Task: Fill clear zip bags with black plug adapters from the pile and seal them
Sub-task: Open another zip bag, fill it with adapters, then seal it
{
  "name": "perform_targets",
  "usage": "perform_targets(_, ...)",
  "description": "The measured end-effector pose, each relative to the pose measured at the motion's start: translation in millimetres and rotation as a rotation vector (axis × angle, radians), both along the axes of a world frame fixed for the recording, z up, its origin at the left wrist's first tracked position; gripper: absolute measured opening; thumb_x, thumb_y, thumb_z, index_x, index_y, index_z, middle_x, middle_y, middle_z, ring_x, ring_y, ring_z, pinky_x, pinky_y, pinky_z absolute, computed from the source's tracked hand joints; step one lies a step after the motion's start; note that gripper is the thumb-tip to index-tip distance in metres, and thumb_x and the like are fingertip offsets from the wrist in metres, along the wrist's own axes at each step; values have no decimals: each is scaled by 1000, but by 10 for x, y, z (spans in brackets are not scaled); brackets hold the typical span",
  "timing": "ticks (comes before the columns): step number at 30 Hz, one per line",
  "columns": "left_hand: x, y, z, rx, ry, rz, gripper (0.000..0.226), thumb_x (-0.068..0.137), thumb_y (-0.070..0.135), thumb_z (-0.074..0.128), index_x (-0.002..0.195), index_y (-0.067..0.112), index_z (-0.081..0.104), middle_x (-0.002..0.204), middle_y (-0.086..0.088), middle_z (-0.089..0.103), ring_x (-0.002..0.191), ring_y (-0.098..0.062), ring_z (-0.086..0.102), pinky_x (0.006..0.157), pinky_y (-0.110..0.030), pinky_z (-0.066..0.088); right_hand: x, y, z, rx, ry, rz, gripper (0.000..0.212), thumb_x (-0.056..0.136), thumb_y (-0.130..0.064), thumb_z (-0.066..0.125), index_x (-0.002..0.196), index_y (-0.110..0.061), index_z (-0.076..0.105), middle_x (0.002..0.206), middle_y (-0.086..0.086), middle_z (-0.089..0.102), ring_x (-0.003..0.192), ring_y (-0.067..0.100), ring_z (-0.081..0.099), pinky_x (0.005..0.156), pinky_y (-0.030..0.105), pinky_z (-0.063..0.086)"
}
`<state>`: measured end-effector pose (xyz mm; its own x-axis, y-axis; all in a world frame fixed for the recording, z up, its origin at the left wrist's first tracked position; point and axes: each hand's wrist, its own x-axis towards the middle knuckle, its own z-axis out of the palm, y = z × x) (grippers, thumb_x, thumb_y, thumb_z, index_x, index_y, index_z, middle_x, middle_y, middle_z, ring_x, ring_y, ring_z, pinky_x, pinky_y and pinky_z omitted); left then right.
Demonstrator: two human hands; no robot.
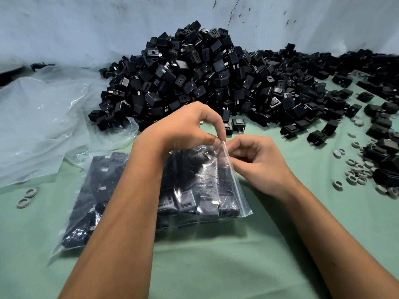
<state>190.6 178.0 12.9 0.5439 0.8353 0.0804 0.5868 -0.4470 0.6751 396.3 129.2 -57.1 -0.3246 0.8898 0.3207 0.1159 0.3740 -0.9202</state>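
Note:
A large pile of black plug adapters (205,83) rises at the back of the green table. In front of it stands a clear zip bag (207,190) packed with black adapters, its top edge held up. My left hand (185,128) pinches the bag's zip strip from above with thumb and fingers. My right hand (254,160) pinches the same strip just to the right, fingers curled. A second filled bag (97,190) lies flat to the left, partly under my left forearm.
Crumpled clear plastic sheeting (43,117) covers the left side. Loose adapters (380,126) and several grey rings (356,169) are scattered at the right; two rings (27,197) lie at the left. A pale wall (86,29) stands behind the pile. Green table surface (237,266) shows in front.

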Motion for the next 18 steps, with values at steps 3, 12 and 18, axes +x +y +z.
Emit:
perform_targets(3, -1, -4, 10, -5, 6, 4, 14, 83, 19, 85, 85, 32, 80, 106, 12, 69, 108, -5, 62, 103, -46, 49, 40, 125, -29, 56, -50, -246, 5, 90, -3, 76, 89, -7, 73, 85, 5, 77, 81, 22, 76, 73, 36, 62)
perform_targets(12, 29, -10, 0, 38, -41, 38, 19, 81, 16, 85, 83, 33, 79, 110, 5, 65, 110, -14, 63, 103, -45, 49, -73, 677, -92, 352, -1011, -356, 31, 99, -27, 64, 130, -27, 64, 130, 4, 50, 119, 29, 37, 100, 44, 45)
perform_targets(18, 39, -6, -15, 131, -74, 86, 24, 79, 11, 85, 80, 34, 77, 107, 4, 64, 106, -11, 62, 103, -39, 47, -127, 689, -39, 306, -829, -420, 20, 90, -22, 75, 93, -13, 57, 98, 1, 51, 90, 27, 54, 75, 39, 44)
